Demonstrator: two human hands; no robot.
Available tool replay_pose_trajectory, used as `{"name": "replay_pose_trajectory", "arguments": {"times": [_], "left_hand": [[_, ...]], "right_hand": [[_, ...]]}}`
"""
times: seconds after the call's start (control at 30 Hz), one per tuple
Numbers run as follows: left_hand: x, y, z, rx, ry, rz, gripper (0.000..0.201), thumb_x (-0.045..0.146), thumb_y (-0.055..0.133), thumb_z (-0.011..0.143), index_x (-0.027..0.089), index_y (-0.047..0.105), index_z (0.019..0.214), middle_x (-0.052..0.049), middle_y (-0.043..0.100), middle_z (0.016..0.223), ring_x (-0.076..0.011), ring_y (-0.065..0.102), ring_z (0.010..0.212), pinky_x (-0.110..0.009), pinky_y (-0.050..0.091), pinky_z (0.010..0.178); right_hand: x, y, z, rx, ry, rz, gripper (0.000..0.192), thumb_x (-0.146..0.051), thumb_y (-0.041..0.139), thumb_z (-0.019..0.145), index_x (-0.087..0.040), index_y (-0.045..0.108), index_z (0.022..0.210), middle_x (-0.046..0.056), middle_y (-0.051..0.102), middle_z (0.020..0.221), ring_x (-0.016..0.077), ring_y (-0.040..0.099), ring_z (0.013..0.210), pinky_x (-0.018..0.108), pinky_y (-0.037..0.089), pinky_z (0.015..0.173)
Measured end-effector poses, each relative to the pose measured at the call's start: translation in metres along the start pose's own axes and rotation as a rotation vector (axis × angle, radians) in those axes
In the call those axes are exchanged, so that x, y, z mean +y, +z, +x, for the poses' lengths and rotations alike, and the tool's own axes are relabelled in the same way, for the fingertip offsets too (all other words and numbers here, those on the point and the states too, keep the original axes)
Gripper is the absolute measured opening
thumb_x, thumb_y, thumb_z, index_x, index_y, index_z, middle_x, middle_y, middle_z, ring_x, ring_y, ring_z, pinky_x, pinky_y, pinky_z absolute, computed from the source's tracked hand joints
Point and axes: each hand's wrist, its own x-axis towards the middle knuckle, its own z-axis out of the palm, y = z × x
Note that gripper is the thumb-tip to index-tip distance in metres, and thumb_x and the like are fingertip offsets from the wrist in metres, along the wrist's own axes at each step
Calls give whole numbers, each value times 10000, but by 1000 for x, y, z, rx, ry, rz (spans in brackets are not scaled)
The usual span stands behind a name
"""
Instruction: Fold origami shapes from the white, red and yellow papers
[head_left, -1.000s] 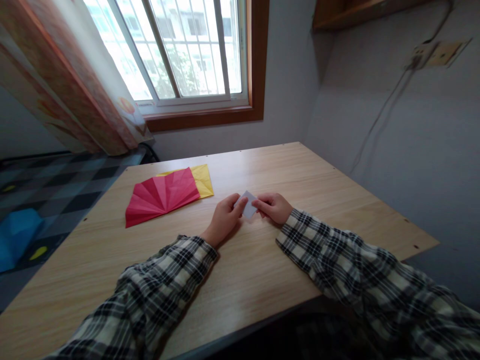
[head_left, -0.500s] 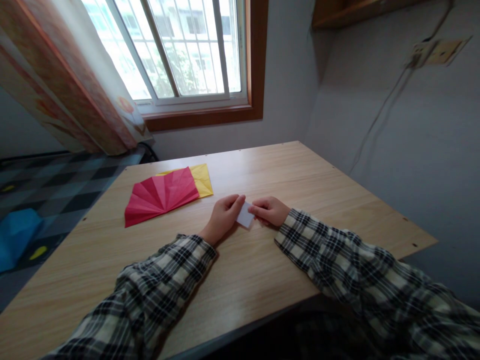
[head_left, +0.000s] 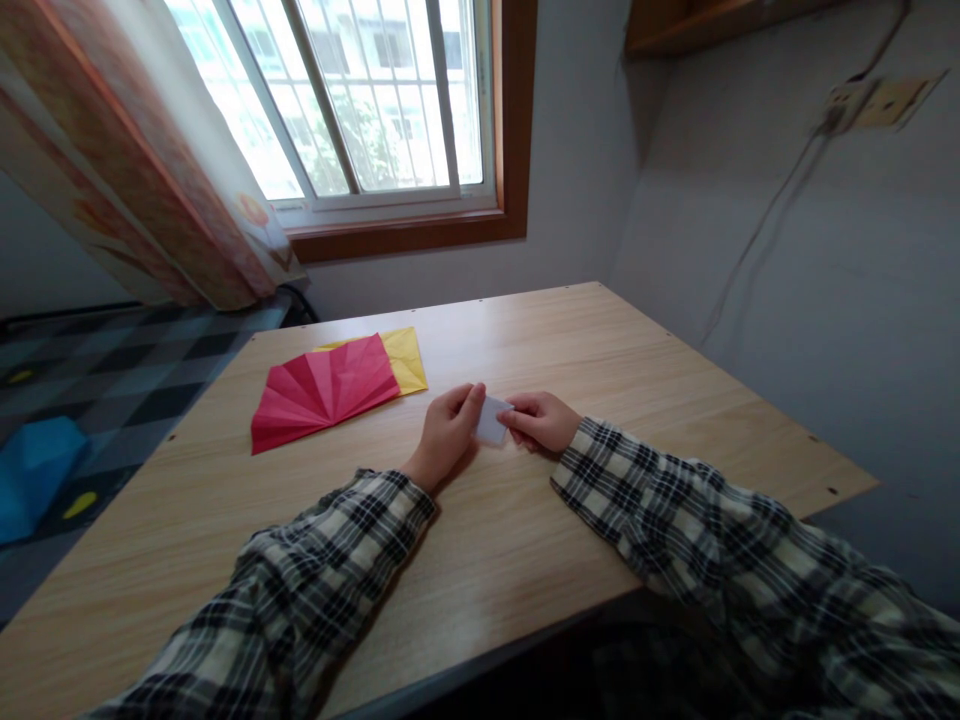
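Between my two hands is a small piece of white paper (head_left: 492,422), held just above the middle of the wooden table (head_left: 570,350). My left hand (head_left: 448,428) pinches its left side, with the thumb on top. The right side is pinched between the thumb and fingers of my right hand (head_left: 544,420). Whether the paper is folded in layers I cannot tell. Left of my left hand lies a creased pink-red sheet of paper (head_left: 326,390) with fan-like folds. It partly covers a creased yellow sheet (head_left: 407,360).
A blue paper piece (head_left: 37,470) rests on a checked surface (head_left: 172,350) at the left, beside the table. Behind the table are a window (head_left: 375,100) and a curtain (head_left: 172,150). A cable (head_left: 757,240) hangs from a socket (head_left: 844,105) on the right wall.
The white paper has turned slightly and its lower corner sits a little higher. My left hand has tilted up a bit; my right hand has hardly moved.
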Motion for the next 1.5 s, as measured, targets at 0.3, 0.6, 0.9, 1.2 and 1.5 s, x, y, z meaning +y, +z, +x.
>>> {"name": "replay_pose_trajectory", "arguments": {"times": [0.3,0.6,0.9,1.2,1.5], "left_hand": [[-5,-2,1,-96,-31,-95,477,601,521,921,184,588,700,20,529,598,-120,472,544,-240,404,540],[-3,0,0,-87,51,-46,291,426,523,953,191,560,784,11,597,700,-114,504,586,-234,424,565],[-4,1,-2,-151,118,99,290,381,463,985,206,512,761,13,580,694,-131,531,634,-251,422,601],[-4,1,-6,-154,132,142,305,388,449,987,209,498,745,18,559,687,-133,523,641,-257,414,603],[1,-1,-4,-140,63,84,389,476,462,963,211,476,679,39,480,610,-125,458,582,-246,380,555]], "right_hand": [[11,-3,6,263,-68,161,498,-675,615,839,-193,581,723,-53,524,508,66,384,378,198,293,340],[14,-6,6,232,-65,100,518,-668,623,846,-182,586,670,-40,525,527,67,416,407,203,310,380],[9,-5,5,254,-66,62,579,-749,580,823,-176,600,742,-34,534,560,79,439,427,222,329,399],[4,-6,4,288,-126,-37,601,-776,605,779,-181,589,699,-27,520,550,95,429,471,251,343,465],[7,-5,4,141,-26,39,606,-781,555,808,-179,588,749,-26,529,609,104,476,494,247,392,451]]}}
